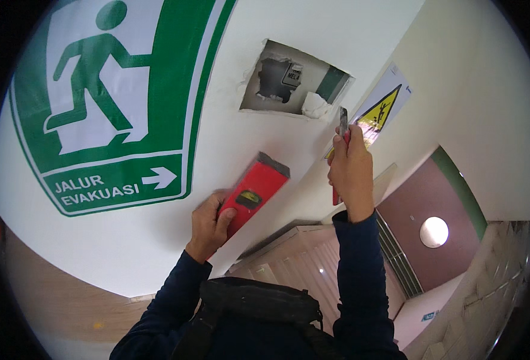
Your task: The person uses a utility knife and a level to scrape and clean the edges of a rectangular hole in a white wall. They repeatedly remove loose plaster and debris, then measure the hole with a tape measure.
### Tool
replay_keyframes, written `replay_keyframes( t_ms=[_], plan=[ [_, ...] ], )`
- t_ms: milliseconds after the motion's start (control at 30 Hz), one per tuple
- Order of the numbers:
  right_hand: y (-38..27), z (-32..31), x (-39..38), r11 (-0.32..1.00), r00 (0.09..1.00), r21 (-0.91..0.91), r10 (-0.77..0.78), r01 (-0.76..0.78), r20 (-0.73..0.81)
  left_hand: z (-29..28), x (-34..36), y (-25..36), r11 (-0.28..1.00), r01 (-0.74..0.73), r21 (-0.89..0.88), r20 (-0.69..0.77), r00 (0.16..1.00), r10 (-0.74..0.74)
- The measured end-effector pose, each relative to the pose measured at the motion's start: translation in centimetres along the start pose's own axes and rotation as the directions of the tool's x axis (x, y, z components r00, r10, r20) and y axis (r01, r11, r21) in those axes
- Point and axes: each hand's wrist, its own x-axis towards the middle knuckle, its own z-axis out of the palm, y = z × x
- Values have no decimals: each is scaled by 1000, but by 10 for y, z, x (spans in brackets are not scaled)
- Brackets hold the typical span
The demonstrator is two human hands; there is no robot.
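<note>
One rectangular opening (310, 75) with ragged edges cut into the white wall (217, 138) above your hands, a white lump (316, 106) at its lower right corner, while a large green sign (85, 156) spread across the wall left of your left hand (210, 219) and a yellow warning sign (380, 111) sat just behind your right hand (354, 171). Your hands were apart: the left closed around the lower end of a red spirit level (259, 180), tilted below the opening, and the right gripped a red-handled tool (344, 122), its grey tip pointing up near that lump.
</note>
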Motion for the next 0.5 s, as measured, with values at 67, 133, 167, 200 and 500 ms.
replay_keyframes(
  t_ms=[67,133,167,200,500],
  plan=[
    [-2,2,7,994,1000,-113,3,-4,-6,1,-3,-12,995,-60,79,9,998,59],
    [-9,3,7,987,999,-153,49,-48,0,-2,-1,-8,995,-50,85,20,999,49],
    [-12,4,6,985,999,-163,51,-52,-12,-3,0,-8,995,-46,87,24,999,44],
    [-13,5,4,983,998,-172,56,-59,-23,-2,-1,-12,993,-56,104,27,998,53],
    [-18,7,16,924,998,-376,-62,63,17,1,-3,-24,986,-86,141,24,996,84]
  ],
)
